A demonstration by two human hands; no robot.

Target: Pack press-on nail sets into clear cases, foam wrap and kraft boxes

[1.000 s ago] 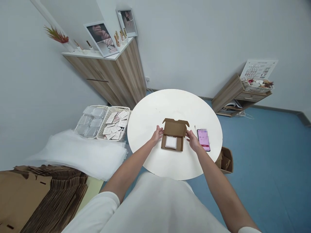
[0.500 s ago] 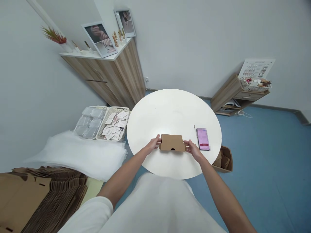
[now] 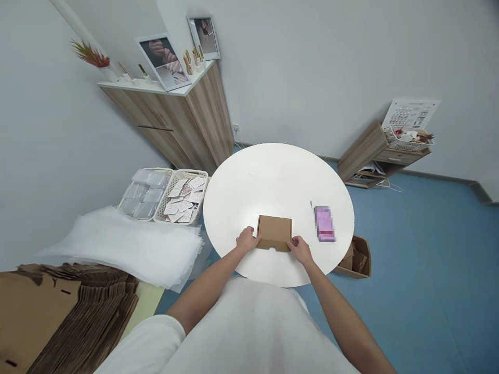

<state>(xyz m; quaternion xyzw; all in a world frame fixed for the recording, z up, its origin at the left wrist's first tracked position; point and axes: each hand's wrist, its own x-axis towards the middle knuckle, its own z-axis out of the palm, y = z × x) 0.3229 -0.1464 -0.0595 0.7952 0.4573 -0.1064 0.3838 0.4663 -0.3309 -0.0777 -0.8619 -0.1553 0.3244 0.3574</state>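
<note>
A small brown cardboard box (image 3: pixel 274 228) lies on the round white table (image 3: pixel 273 176), with its lid down and its front side facing me. My left hand (image 3: pixel 247 239) is closed at the box's front left corner, thumb against the cardboard. At the front right corner my right hand (image 3: pixel 301 250) pinches the edge between thumb and curled fingers. A phone (image 3: pixel 325 224) with a blurred pink screen lies on the table to the right of my right hand.
Left of the table stand a basket of printed cards (image 3: pixel 183 202), a basket of clear packets (image 3: pixel 144 193), white sheets (image 3: pixel 132 241) and stacked flat cardboard (image 3: pixel 83 317). An open carton (image 3: pixel 356 258) with folded boxes is on the floor at right. Wooden cabinets (image 3: pixel 183 124) stand behind.
The lid's front and side flaps, which stuck out before, no longer show. Both hands have moved toward me to the box's front corners, the right one also inward.
</note>
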